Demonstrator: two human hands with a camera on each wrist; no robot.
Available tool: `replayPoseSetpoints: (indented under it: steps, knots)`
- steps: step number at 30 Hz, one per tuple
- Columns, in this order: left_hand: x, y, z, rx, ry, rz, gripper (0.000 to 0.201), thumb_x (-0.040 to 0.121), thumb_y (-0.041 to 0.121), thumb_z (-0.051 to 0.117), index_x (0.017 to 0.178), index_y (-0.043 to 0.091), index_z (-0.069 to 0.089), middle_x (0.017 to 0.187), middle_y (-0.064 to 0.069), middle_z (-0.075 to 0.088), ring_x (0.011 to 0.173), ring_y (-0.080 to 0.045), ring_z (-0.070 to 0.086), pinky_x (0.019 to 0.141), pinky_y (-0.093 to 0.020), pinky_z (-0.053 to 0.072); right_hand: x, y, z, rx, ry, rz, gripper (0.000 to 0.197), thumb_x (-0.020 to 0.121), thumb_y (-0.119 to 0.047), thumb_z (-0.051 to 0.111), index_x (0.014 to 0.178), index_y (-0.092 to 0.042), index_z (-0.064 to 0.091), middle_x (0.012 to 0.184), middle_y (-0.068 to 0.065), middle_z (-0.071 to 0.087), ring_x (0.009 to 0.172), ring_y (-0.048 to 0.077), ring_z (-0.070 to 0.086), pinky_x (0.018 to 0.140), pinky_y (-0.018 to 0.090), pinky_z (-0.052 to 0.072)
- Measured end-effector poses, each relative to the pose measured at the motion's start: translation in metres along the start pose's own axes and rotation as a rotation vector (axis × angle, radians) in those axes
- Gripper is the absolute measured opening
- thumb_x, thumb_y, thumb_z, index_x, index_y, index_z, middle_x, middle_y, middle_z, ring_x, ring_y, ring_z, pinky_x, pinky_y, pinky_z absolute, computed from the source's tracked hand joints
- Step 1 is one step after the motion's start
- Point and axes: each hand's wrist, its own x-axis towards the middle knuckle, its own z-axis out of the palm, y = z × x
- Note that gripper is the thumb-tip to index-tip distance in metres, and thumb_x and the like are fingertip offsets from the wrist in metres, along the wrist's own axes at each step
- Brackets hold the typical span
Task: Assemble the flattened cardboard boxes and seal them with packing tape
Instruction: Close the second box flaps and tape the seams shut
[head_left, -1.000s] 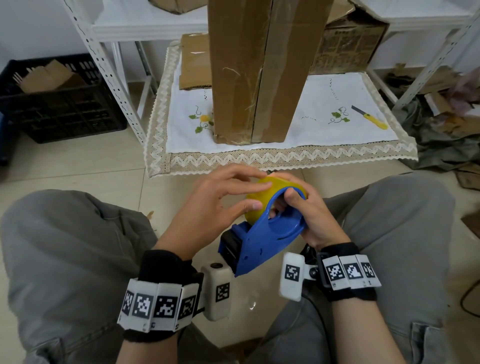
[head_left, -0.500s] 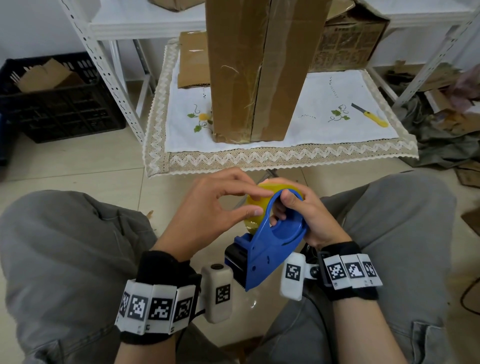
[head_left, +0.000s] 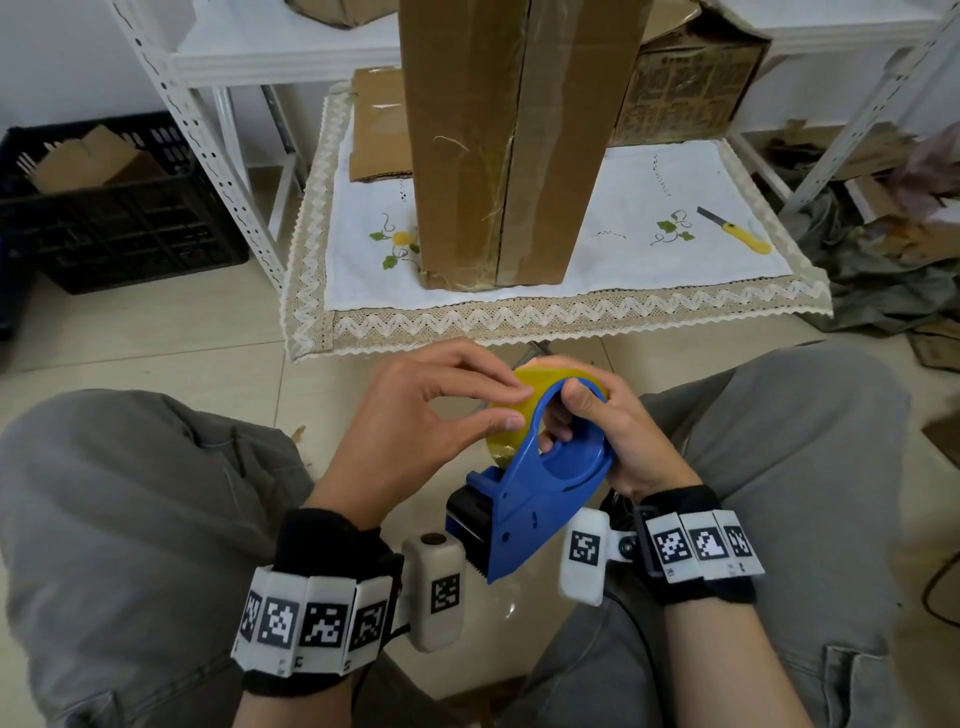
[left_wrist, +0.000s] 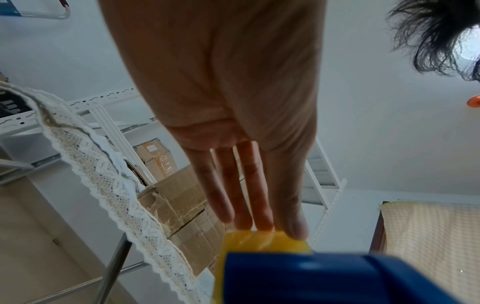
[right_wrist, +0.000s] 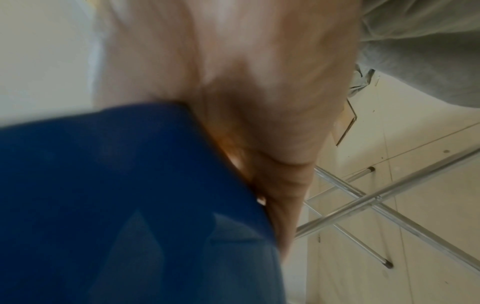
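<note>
A tall cardboard box (head_left: 519, 140) stands upright on the cloth-covered table (head_left: 519, 317), its taped seam facing me; its corner (left_wrist: 187, 201) shows in the left wrist view. Over my lap I hold a blue tape dispenser (head_left: 535, 493) carrying a yellow tape roll (head_left: 501, 441). My right hand (head_left: 563, 415) grips the dispenser's ring, thumb over the rim and fingers through the hole. My left hand (head_left: 514, 405) pinches the roll between thumb and fingertips. In the left wrist view its fingertips (left_wrist: 259, 224) touch the yellow roll (left_wrist: 262, 240) above the blue body (left_wrist: 324, 279). The right wrist view is blurred: dispenser (right_wrist: 116, 205) and palm (right_wrist: 259, 144).
A yellow utility knife (head_left: 735, 231) lies on the cloth at right. Flat cardboard (head_left: 379, 135) and a printed box (head_left: 685, 88) sit behind the tall box. A black crate (head_left: 119, 208) stands left of the white shelving (head_left: 208, 130). Crossed table legs (right_wrist: 363, 201) are ahead of my knees.
The dispenser has turned more onto its edge and its black end has dropped lower. My left fingertips have shifted along the roll. My right thumb now sits on the ring's rim.
</note>
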Motion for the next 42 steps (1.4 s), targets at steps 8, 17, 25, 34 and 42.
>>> replayPoseSetpoints:
  steps: [8, 17, 25, 34, 42]
  knots:
    - [0.001, -0.003, 0.003, 0.042, 0.037, 0.02, 0.02, 0.078, 0.014, 0.085, 0.097, 0.015, 0.082, 0.098, 0.008, 0.074, 0.094, -0.013, 0.07, 0.088, -0.021, 0.053, 0.001, -0.003, 0.001, 0.029, 0.083, 0.016, 0.063, 0.073, -0.061, 0.084, 0.107, -0.009, 0.072, 0.066, 0.01, 0.039, 0.07, 0.034, 0.037, 0.061, 0.029, 0.053]
    - [0.0, -0.008, 0.003, 0.033, 0.031, 0.007, 0.008, 0.087, 0.006, 0.078, 0.091, 0.013, 0.08, 0.091, 0.006, 0.072, 0.086, -0.015, 0.069, 0.078, -0.031, 0.057, -0.001, -0.004, 0.003, 0.021, 0.055, 0.035, 0.051, 0.074, -0.06, 0.084, 0.098, -0.015, 0.075, 0.066, 0.01, 0.039, 0.066, 0.033, 0.037, 0.061, 0.031, 0.052]
    - [0.001, -0.002, 0.012, 0.084, -0.072, -0.019, 0.017, 0.092, 0.012, 0.061, 0.106, 0.018, 0.068, 0.106, 0.008, 0.061, 0.107, -0.02, 0.06, 0.088, -0.037, 0.053, 0.0, 0.0, 0.0, -0.033, -0.036, 0.061, 0.081, 0.076, -0.055, 0.084, 0.125, 0.006, 0.062, 0.071, 0.019, 0.036, 0.061, 0.026, 0.036, 0.06, 0.033, 0.052]
    - [-0.001, -0.004, 0.015, 0.051, -0.127, -0.072, 0.035, 0.09, 0.015, 0.064, 0.122, 0.025, 0.07, 0.118, 0.014, 0.064, 0.118, -0.016, 0.06, 0.095, -0.035, 0.052, 0.0, 0.002, 0.001, -0.054, -0.07, 0.076, 0.079, 0.074, -0.054, 0.085, 0.132, -0.004, 0.066, 0.072, 0.009, 0.044, 0.062, 0.022, 0.038, 0.062, 0.035, 0.053]
    - [-0.002, -0.008, 0.011, -0.042, 0.009, -0.027, 0.023, 0.083, 0.014, 0.083, 0.106, 0.017, 0.08, 0.106, 0.003, 0.073, 0.102, -0.019, 0.07, 0.087, -0.033, 0.059, 0.002, 0.004, -0.001, -0.034, -0.04, 0.07, 0.086, 0.071, -0.054, 0.088, 0.128, 0.005, 0.061, 0.076, 0.016, 0.046, 0.061, 0.021, 0.04, 0.06, 0.034, 0.053]
